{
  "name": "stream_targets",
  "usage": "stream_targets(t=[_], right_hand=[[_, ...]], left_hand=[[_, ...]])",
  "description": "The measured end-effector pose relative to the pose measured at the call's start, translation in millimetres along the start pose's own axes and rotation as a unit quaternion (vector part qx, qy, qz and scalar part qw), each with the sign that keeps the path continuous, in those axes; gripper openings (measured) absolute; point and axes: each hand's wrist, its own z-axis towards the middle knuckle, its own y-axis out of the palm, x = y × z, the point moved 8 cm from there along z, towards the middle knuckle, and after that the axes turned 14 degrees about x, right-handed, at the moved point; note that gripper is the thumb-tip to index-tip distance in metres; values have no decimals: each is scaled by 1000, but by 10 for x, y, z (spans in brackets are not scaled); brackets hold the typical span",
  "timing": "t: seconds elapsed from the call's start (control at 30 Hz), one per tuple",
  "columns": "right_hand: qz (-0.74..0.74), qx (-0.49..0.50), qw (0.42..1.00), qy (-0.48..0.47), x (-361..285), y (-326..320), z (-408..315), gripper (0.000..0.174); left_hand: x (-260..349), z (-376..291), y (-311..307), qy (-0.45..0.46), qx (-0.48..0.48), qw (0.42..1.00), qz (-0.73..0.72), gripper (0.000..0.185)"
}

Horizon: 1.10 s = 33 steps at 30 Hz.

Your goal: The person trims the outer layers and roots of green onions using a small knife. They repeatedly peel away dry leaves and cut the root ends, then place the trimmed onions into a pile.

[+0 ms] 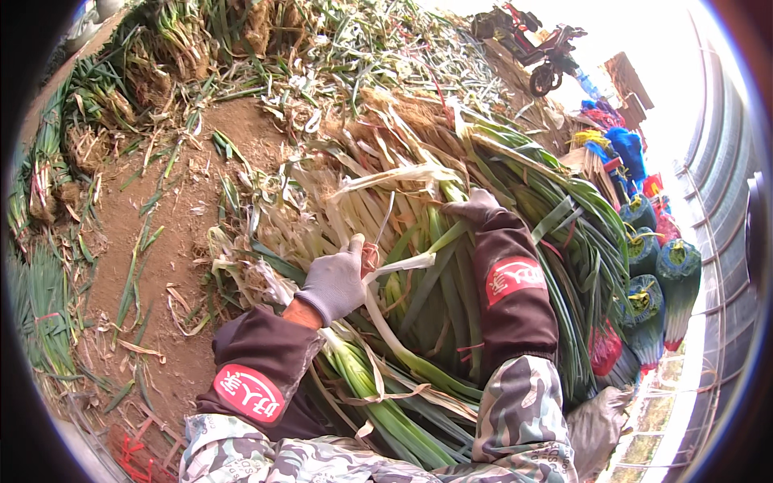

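Note:
A large heap of long green onions (356, 211) lies before me, with pale stems and roots towards the top and green leaves towards me. My left hand (338, 278), in a grey glove, is closed around a small reddish handle (369, 259), from which a thin metal rod or blade (386, 217) points up. A peeled-looking onion stalk (383, 323) hangs just right of that hand. My right hand (475, 206), also gloved, rests at the onions near a stalk with a dry outer leaf (416, 175); its fingers are partly hidden, so its hold is unclear.
Bundled onions (42, 302) stand along the left, with more at the upper left. Leaf scraps (386, 48) cover the ground beyond the heap. Netted onion bundles (640, 296) and blue netting (627, 148) lie at the right. A motorbike (537, 51) is parked at the upper right.

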Motion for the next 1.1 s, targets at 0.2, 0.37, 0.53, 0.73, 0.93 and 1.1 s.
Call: stream_targets(t=[0.2,0.37,0.53,0.73,0.93,1.1], right_hand=[[19,-65,997,29,-147,-64,-119,78],[-18,-55,998,25,-314,-202,-292,75],[-122,-3,992,-43,-433,-240,-813,74],[-199,191,956,-98,-540,-16,-1966,69],[-251,265,928,-79,-628,671,-2706,69],[-150,221,958,-100,-695,642,-2984,98]], left_hand=[[-208,-125,-305,-32,50,998,-15,69],[-364,-150,-398,-52,-12,999,10,68],[-254,-118,-342,-17,-11,1000,9,52],[-78,-200,-57,-2,-71,997,14,47],[87,-655,470,32,-175,983,43,36],[109,-986,685,64,-262,962,31,39]])
